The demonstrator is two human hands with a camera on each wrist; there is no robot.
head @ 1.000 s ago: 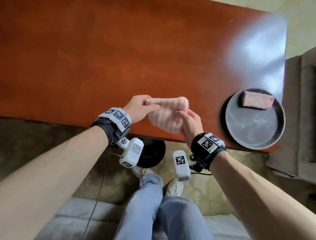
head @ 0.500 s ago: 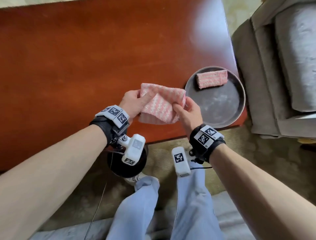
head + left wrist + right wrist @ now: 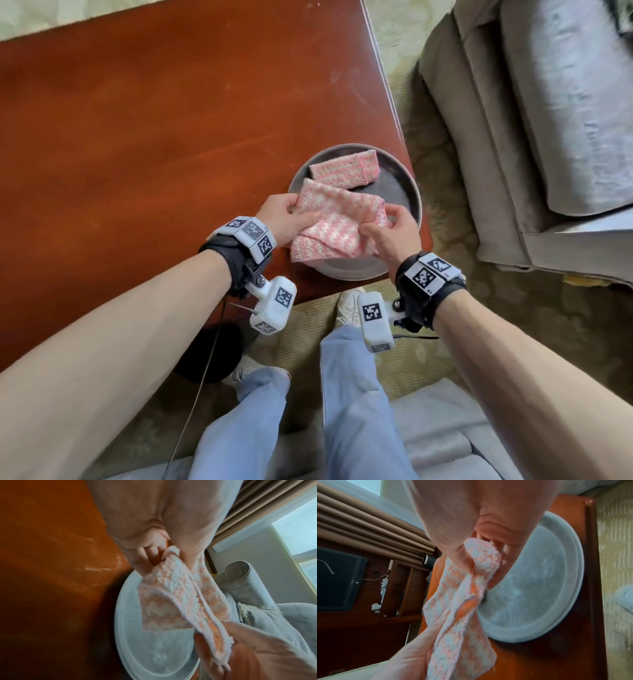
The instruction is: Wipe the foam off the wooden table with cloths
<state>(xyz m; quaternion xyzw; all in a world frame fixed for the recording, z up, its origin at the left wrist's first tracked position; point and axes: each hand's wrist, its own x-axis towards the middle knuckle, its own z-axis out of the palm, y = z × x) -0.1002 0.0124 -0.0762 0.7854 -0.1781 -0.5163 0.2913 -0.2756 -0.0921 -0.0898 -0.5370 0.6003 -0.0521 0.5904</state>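
A folded pink-and-white cloth [image 3: 337, 224] hangs between both hands just above the round grey tray [image 3: 404, 192]. My left hand [image 3: 291, 219] pinches its left edge and my right hand [image 3: 383, 228] pinches its right corner. In the left wrist view the cloth [image 3: 180, 601] droops over the tray [image 3: 154, 655]; in the right wrist view the cloth [image 3: 462, 601] hangs beside the tray [image 3: 539, 588]. A second folded pink cloth [image 3: 346, 169] lies at the tray's far side. The reddish wooden table [image 3: 154, 137] shows faint wiped streaks and no foam heaps.
The tray sits at the table's near right corner, by the edge. A grey upholstered armchair [image 3: 548, 137] stands right of the table. A black round object [image 3: 212, 356] lies on the patterned carpet under the table edge, by my legs and shoes.
Both hands have carried the cloth to the right, from over the bare table to over the tray. The cloth has opened out from a rolled bundle into a flatter fold.
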